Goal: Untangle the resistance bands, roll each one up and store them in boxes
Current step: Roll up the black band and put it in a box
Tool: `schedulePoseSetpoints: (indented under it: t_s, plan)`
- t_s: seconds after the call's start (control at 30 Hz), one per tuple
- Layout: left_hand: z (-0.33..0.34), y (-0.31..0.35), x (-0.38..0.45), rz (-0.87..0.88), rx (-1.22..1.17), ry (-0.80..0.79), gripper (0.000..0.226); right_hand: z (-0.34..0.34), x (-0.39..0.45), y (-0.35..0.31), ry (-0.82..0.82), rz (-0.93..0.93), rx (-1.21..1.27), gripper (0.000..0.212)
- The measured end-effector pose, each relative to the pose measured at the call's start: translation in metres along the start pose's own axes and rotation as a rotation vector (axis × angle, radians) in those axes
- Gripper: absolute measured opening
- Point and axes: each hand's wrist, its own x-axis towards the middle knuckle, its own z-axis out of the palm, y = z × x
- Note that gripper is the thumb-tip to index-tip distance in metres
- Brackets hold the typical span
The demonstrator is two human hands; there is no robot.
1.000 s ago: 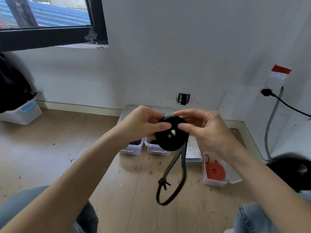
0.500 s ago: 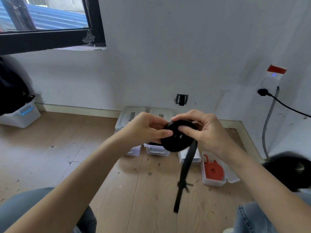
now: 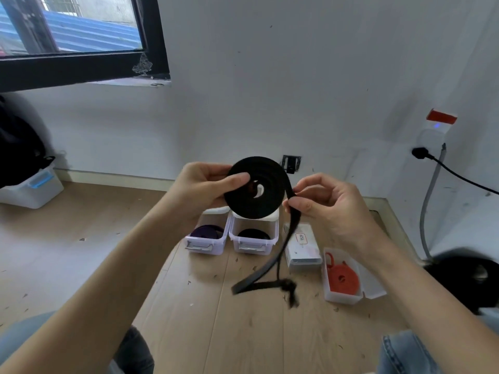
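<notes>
Both bare forearms reach forward from the lower corners and converge at centre, held raised in front of the body. The left hand grips the coiled black band, its thumb laid flat across the near face of the coil and its fingers curled behind. The right hand, just beside the coil, pinches the loose strap between thumb and forefinger, the remaining fingers loosely curled above, back of the hand turned toward the camera.
</notes>
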Motion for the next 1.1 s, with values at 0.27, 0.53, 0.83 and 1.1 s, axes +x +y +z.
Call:
schedulePoseSetpoints:
  t_s: [0.27,0.53,0.83,1.1]
  plan:
    - [0.016,-0.014,-0.004,0.027,-0.019,0.058,0.024,0.017,-0.003,0.008,0.108,0.036,0.274,0.036]
    - [0.02,-0.014,-0.003,0.18,0.636,-0.149,0.005,0.022,-0.006,0.013,0.045,-0.082,-0.129,0.02]
    - [0.033,-0.016,0.002,0.223,0.146,0.246,0.005,0.016,-0.003,0.011,0.141,-0.049,0.014,0.027]
    - [0.022,-0.021,-0.004,0.008,0.062,-0.01,0.021,0.018,-0.008,0.013,0.108,-0.052,0.005,0.024]
